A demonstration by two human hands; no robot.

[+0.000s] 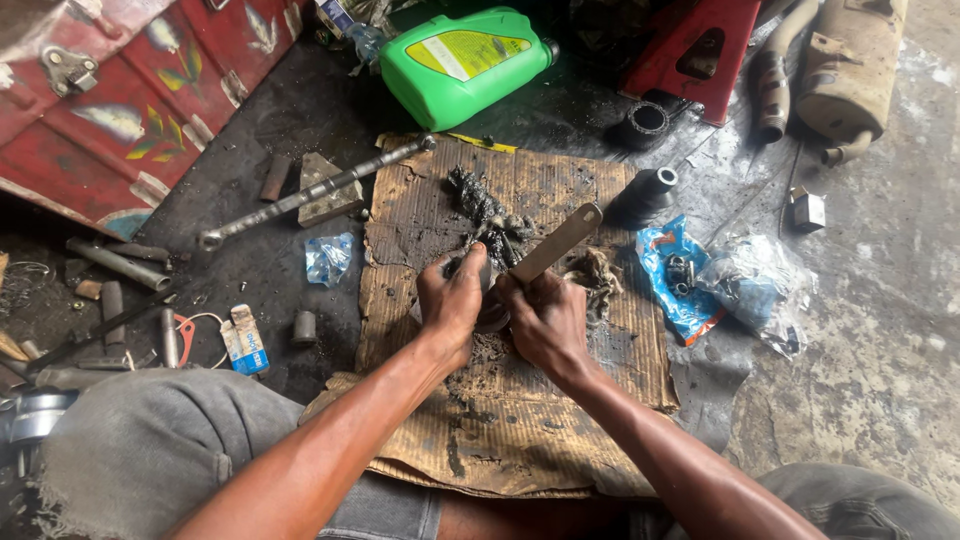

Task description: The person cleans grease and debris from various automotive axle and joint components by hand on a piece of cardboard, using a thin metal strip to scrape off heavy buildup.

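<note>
Near the frame's centre, the left hand (452, 300) clamps a small, dark, greasy round part (490, 318), mostly hidden. The right hand (545, 318) grips a flat metal blade (557, 243) against it. Greasy fingers could let the blade slip toward the left hand. Beyond, grimy cardboard (540, 180) and a green jug (462, 62) at top centre.

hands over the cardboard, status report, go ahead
Left hand gripping a small dark greasy part. Right hand holding a flat metal bar against it. Both over greasy cardboard; grease clumps just beyond, nothing blocking.
</note>
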